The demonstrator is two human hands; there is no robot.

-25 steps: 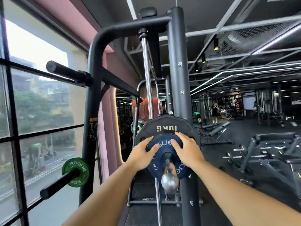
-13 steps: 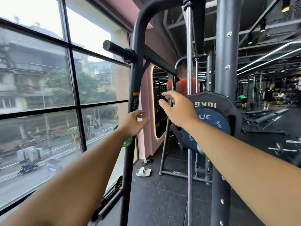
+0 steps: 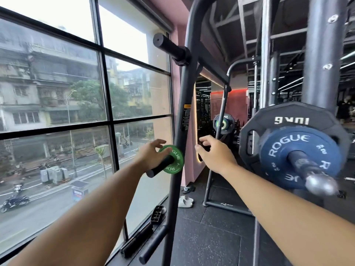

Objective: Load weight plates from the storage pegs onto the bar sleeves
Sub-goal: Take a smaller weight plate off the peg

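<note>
Left hand (image 3: 151, 157): centre frame, fingers spread, touching small green round ROGUE plate (image 3: 175, 160) on black storage peg (image 3: 158, 169) | right hand (image 3: 215, 154): beside it, relaxed, empty | blue round plate (image 3: 284, 150): on steel bar sleeve (image 3: 307, 169), right of frame

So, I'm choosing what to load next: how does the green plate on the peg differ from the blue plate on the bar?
The green plate is smaller than the blue plate. The green plate sits on a storage peg; the blue plate is on the bar sleeve, against a black 10kg plate. The left hand is at the green plate's rim; none touches the blue plate. Both read ROGUE.
</note>
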